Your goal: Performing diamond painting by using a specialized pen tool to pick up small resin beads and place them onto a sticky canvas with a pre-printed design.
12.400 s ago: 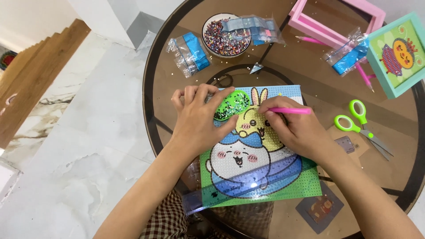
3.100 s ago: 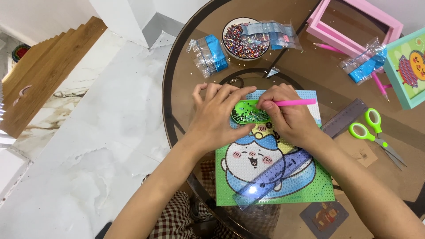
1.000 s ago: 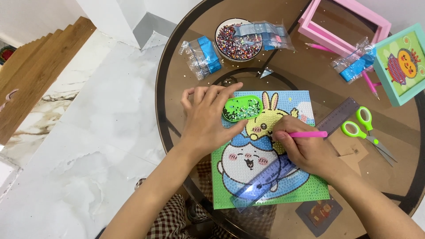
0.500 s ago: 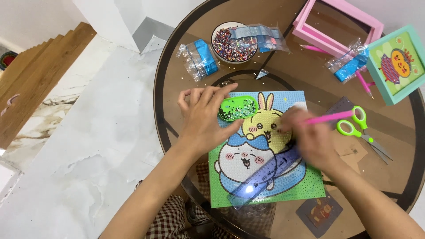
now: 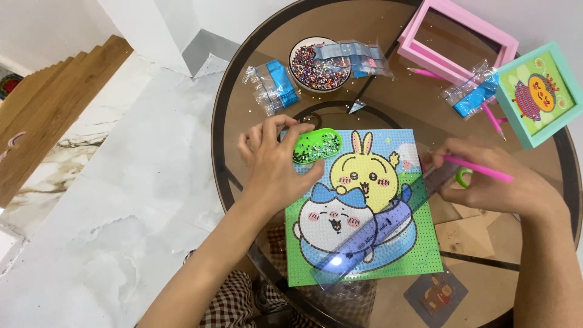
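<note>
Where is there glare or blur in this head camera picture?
In the head view, a bright glare spot sits on the clear ruler near its lower end; the right hand with the pink pen looks slightly motion-blurred, while the left hand on the green tray is sharp.

A bead bowl (image 5: pixel 320 64), a pink frame (image 5: pixel 456 37) and a teal framed picture (image 5: pixel 538 92) sat on the round glass counter (image 5: pixel 388 97).
</note>
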